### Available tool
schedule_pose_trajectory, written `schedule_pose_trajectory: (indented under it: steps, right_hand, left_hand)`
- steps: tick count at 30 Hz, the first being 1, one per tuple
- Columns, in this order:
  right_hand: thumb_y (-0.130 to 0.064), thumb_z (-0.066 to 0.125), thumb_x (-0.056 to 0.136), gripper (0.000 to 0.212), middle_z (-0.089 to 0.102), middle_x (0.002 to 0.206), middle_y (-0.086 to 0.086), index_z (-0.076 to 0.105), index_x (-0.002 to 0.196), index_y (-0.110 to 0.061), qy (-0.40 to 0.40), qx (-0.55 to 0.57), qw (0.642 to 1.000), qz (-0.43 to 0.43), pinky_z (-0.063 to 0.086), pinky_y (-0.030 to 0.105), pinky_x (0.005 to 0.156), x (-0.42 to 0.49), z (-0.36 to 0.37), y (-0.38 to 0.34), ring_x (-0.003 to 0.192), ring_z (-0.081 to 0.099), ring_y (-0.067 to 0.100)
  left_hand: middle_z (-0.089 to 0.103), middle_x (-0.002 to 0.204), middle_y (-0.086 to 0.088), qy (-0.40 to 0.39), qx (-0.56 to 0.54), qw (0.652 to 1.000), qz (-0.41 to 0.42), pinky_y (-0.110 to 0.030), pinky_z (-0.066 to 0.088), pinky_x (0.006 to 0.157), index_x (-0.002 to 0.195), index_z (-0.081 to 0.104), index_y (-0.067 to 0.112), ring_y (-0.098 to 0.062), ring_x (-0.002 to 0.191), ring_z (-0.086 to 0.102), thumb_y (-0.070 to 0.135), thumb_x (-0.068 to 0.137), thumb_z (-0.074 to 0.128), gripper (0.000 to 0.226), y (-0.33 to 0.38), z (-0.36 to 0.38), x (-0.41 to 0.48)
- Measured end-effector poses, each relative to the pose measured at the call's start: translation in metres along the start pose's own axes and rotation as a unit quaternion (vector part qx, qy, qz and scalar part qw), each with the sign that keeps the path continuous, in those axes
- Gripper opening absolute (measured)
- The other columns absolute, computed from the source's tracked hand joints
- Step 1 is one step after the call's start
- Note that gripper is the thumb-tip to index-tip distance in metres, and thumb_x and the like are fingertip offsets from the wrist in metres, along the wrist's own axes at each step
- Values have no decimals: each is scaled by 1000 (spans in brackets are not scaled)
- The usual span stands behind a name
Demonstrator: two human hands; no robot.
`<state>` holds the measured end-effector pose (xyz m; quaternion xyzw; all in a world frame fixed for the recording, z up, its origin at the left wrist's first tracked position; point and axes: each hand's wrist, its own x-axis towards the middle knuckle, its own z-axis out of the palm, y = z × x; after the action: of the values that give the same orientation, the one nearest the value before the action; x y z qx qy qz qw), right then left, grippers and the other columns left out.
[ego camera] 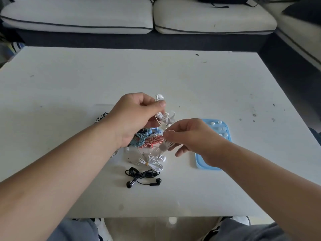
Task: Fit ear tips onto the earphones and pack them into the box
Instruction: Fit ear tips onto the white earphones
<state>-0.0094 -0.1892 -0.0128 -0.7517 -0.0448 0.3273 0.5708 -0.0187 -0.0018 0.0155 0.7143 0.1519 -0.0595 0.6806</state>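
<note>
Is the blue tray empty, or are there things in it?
Not empty. Several small white ear tips sit at the far end of the blue tray; the right forearm hides part of it.

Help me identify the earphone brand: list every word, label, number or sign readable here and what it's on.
No text can be read in this picture.
Black-and-white print on the item behind the left hand: looks like lettering, too blurred to read.
Clear box: faint marks, too small to read.
White earphones, black earphones, blue tray: no markings visible.
</note>
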Motion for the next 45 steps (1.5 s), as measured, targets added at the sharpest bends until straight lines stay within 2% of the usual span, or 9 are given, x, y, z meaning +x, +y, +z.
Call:
schedule_pose_trajectory:
  steps: [7,15,18,22,25,30,36,40,45]
  right_hand:
    - [4,57,90,28,74,79,15,76,102,-11,-11,21,999,-23,56,41,70,0,3,-6,75,68,24]
    - [5,55,86,19,78,80,-3,73,87,-2,-37,-118,992,-21,53,34,70,-2,7,-6,72,66,8]
    - [1,55,84,23,77,77,-6,75,84,-8,-7,-159,987,0,55,32,70,-1,11,-1,69,68,3]
    - [-10,59,86,19,79,85,3,75,84,-20,40,-214,976,24,61,43,74,5,12,5,74,68,22]
    - [-9,56,87,24,78,83,-2,75,88,-24,42,-256,966,24,51,24,56,6,11,5,59,58,9]
    - [-5,51,86,34,71,93,-20,77,97,-23,24,-313,949,24,57,20,71,5,15,6,82,68,3]
    - [-12,53,90,30,77,89,1,76,96,-30,48,-296,954,16,50,20,54,7,16,5,58,59,14]
    - [-27,70,89,25,73,100,-13,74,113,-30,89,-269,958,-39,57,28,90,5,10,3,93,69,6]
    - [-26,91,74,62,72,113,-8,65,129,-31,46,-41,995,-78,57,39,97,0,3,-7,105,71,9]
  left_hand:
    - [71,100,-20,-9,-153,985,-76,-35,65,78,98,64,6,-28,86,75,-17,85,69,27,3,-5,-2]
    - [73,100,-13,27,-240,967,-81,-29,64,82,123,55,3,-20,89,76,-15,79,76,51,4,-10,1]
    - [76,105,-14,85,-196,975,-67,-28,64,78,129,58,5,-20,88,77,-13,77,80,59,2,-15,5]
    - [72,97,-6,111,-122,986,-4,-28,63,70,123,68,7,-21,85,74,-9,77,82,50,4,-19,6]
    - [72,93,0,144,-53,987,55,-33,62,78,118,72,14,-14,78,71,-2,78,85,45,7,-25,8]
    - [70,93,5,191,-4,971,143,-23,60,78,113,75,24,-4,78,66,3,79,84,41,18,-34,9]
    - [76,102,-19,63,-6,995,71,-38,61,85,104,77,16,-24,91,73,3,84,80,24,14,-17,3]
    - [71,88,-10,12,-40,999,10,-35,63,83,114,69,10,-32,99,77,2,90,72,26,14,-5,-1]
    - [68,82,1,-30,58,998,16,-35,52,80,95,80,21,-18,78,66,8,79,76,20,13,-1,-5]
